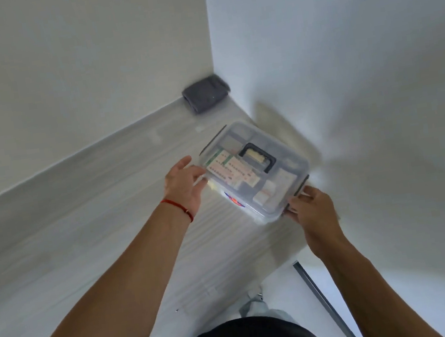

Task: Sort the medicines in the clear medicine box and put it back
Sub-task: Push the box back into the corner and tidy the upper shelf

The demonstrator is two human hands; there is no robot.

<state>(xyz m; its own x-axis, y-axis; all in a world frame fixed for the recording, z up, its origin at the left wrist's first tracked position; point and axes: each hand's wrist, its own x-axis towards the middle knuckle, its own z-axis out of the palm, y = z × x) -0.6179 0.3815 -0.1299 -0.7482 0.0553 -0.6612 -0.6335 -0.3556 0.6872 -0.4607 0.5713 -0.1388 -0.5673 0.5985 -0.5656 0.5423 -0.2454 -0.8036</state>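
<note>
The clear medicine box point(282, 177) stands on the pale grey counter point(79, 217) near the right wall, lid closed, dark handle point(257, 157) on top. Medicine packs show through the lid point(230, 168). My left hand point(185, 185) touches the box's left end with relaxed, fairly straight fingers. My right hand point(311, 207) grips the box's near right end by the grey clasp, fingers curled round the edge. The image is blurred by motion.
A folded dark grey cloth point(206, 93) lies in the far corner where the two white walls meet. The counter's front edge runs near my body at lower centre. A dark metal rail point(319, 297) runs down at the lower right.
</note>
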